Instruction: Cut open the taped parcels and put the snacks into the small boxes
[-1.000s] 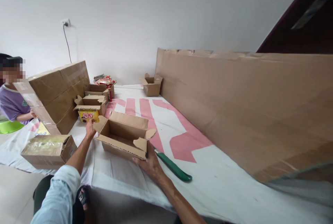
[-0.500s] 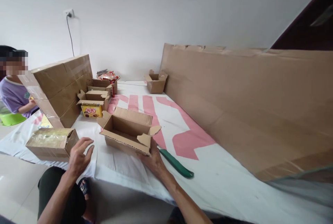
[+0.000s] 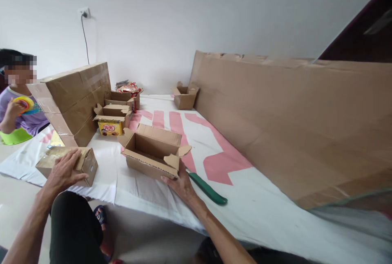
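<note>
My left hand (image 3: 65, 170) lies over a taped-up cardboard box (image 3: 89, 166) at the near left, fingers across its top and thumb along the near side. An open, empty cardboard box (image 3: 150, 167) with raised flaps sits at the centre of the cloth. At its near right corner my right hand (image 3: 183, 183) grips it, thumb at the front bottom edge, other fingers partly hidden behind the end. Just right of that hand lies a tool with a green handle (image 3: 208, 189); its far end is mostly hidden.
Small open cartons, one a yellow-printed carton (image 3: 110, 128), stand beside a large taped box (image 3: 82, 104). Another small carton (image 3: 184, 99) is at the back. A big cardboard panel (image 3: 275, 129) borders the right. At far left sits a person (image 3: 23, 121) holding a yellow roll.
My left hand has moved left and down onto the taped-up box, which has shifted slightly. My right hand stays on the open box. The seated person has raised a yellow roll.
</note>
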`<state>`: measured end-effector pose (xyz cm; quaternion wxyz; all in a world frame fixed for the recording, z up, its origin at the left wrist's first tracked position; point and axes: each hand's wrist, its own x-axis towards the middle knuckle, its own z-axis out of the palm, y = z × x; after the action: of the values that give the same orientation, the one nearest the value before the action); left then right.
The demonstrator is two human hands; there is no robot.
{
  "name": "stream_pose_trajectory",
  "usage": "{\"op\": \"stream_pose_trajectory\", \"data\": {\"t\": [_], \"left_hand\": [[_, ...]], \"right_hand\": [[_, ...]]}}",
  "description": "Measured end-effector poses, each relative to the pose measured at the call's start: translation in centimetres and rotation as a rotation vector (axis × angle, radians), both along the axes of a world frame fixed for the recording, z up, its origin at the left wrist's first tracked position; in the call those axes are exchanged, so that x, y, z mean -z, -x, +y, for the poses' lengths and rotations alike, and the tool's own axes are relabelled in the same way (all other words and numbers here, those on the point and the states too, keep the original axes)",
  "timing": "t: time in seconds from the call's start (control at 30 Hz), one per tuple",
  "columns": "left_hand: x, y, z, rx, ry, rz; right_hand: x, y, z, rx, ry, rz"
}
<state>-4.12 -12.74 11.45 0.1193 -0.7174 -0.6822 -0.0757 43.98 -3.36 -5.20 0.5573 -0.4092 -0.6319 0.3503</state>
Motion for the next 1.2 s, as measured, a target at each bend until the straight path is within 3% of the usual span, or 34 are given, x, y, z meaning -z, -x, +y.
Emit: {"op": "stream_pose_trajectory", "data": {"t": [0.23, 0.67, 0.97, 1.2], "left_hand": [[1.9, -0.9, -1.1, 0.005, -0.053, 0.035], [2.4, -0.7, -1.9, 0.125, -0.174, -0.047], [2.2, -0.4, -2.8, 0.221, -0.105, -0.058], [2.5, -2.2, -4.4, 0.308, -0.113, -0.080]], "right_hand": [[0.6, -0.3, 0.4, 0.011, -0.010, -0.037], [0.3, -0.1, 0.2, 0.000, -0.024, -0.054], [0.5, -0.4, 0.0, 0.003, -0.015, -0.069], [0.6, -0.3, 0.2, 0.051, -0.021, -0.084]]}}
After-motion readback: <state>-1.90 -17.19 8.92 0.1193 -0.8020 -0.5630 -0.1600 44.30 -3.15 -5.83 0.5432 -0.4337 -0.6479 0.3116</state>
